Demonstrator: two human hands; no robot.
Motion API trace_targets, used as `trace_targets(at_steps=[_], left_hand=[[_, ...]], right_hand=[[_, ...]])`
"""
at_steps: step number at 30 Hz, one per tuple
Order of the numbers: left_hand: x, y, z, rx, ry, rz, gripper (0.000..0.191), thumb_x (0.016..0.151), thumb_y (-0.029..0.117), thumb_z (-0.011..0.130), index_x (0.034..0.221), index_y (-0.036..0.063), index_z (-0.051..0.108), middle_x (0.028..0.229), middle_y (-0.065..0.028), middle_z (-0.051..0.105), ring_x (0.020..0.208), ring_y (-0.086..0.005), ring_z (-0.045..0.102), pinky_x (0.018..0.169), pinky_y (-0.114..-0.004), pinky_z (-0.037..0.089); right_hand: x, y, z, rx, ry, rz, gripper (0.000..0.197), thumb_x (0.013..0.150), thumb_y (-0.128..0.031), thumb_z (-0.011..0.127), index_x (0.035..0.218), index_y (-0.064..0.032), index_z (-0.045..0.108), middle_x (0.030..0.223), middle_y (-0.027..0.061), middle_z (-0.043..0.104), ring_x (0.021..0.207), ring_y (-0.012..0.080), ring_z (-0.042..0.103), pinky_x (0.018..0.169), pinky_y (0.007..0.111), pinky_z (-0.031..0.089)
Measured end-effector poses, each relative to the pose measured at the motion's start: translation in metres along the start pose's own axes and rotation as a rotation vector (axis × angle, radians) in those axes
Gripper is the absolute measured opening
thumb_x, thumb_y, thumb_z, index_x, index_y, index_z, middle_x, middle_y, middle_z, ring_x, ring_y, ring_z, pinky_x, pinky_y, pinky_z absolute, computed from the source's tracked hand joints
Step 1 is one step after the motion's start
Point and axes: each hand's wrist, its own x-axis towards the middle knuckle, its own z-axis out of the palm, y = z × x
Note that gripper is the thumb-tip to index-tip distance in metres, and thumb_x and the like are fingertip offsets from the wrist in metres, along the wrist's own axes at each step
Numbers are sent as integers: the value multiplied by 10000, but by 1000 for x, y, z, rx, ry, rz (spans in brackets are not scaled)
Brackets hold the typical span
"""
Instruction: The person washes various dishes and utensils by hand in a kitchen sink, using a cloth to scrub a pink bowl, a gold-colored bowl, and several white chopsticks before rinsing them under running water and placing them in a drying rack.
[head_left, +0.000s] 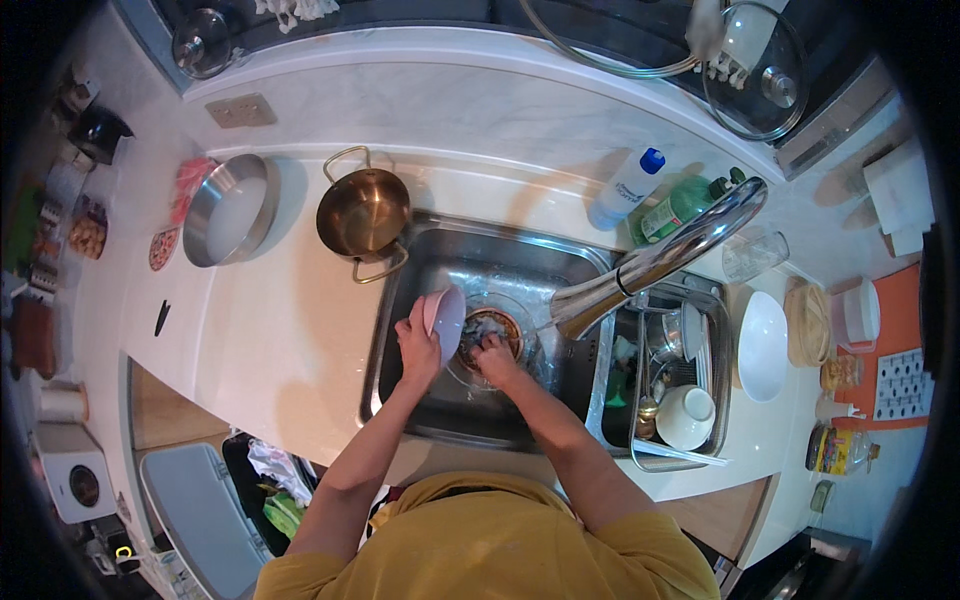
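Note:
My left hand grips the rim of a pink bowl, which tilts on its side over the left half of the stainless steel sink basin. Right beside it, my right hand reaches down into a round brown-rimmed dish. Something whitish lies at its fingertips, too indistinct to name. Around that dish shows a clear, wet, glass-like round piece. The chrome faucet leans over the sink from the right.
A brass two-handled pan and a steel bowl stand on the left counter. Right of the basin, a wire rack holds a white bowl. A green soap bottle stands behind. An open-lidded bin sits below left.

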Motion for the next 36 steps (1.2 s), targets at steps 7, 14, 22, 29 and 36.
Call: trace_targets(at_steps=[7, 14, 22, 29, 36], left_hand=[[-7, -7, -2, -371, -186, 8, 520, 685, -22, 402, 1179, 143, 393, 1045, -167, 490, 976, -292, 477, 855, -322, 359], [-21, 12, 25, -405, -510, 169, 457, 649, -78, 453, 1065, 103, 507, 995, -151, 546, 963, -244, 513, 820, -290, 390], [-11, 27, 65, -217, -516, 231, 398, 649, -28, 486, 1044, 27, 477, 924, -193, 551, 903, -293, 528, 795, -342, 401], [-38, 25, 77, -224, -445, 55, 568, 653, 30, 530, 1185, 42, 332, 983, -218, 515, 933, -314, 508, 797, -344, 399], [-14, 52, 59, -482, -410, 195, 633, 627, -106, 510, 1207, 67, 326, 1061, -176, 481, 921, -270, 514, 783, -288, 409]], right_hand=[[14, 75, 28, 1163, 923, 652, 107, 682, -159, 600, 658, -77, 535, 663, 2, 537, 603, 143, 500, 589, 292, 407], [6, 65, -139, 1853, 342, 524, 185, 655, -123, 661, 788, -46, 559, 748, 0, 534, 682, 94, 475, 643, 222, 382], [-18, 21, -220, 1978, 834, 426, 184, 836, -220, 407, 871, -64, 499, 782, 55, 549, 745, 170, 543, 671, 292, 450], [-16, -6, -210, 2174, 1112, 725, 134, 830, -80, 385, 949, -60, 442, 909, 88, 522, 784, 193, 536, 656, 306, 463], [-72, -55, -183, 2314, 963, 822, 282, 818, -35, 410, 1098, -62, 413, 1068, 87, 477, 972, 217, 475, 796, 349, 417]])
